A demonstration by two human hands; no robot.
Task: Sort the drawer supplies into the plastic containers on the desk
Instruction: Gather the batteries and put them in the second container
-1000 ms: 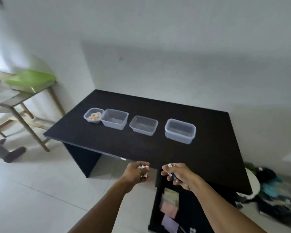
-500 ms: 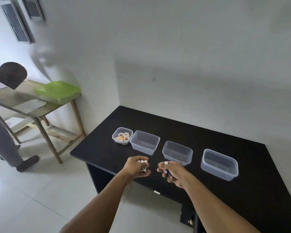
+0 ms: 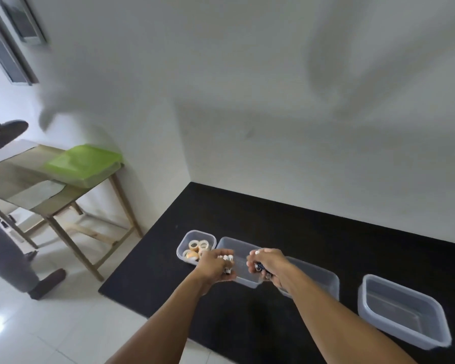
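Desk (image 3: 247,219): black matt top, pushed into the corner of the white walls (image 3: 300,153); its left end and near edge show, and its right end runs out of view.
Row: four clear plastic containers stand in a line from left to right on the near part of the top.
Small container (image 3: 198,232): leftmost, with rounded corners; holds several tape rolls (image 3: 198,245), beige and white.
Second container (image 3: 238,246): rectangular, just beside the small one; its front is hidden.
Third container (image 3: 321,277): rectangular, next to the right; its left part is hidden.
Fourth container (image 3: 399,308): rightmost, set apart from the third, near the desk's front edge.
Floor (image 3: 63,324): white glossy tiles under the desk.
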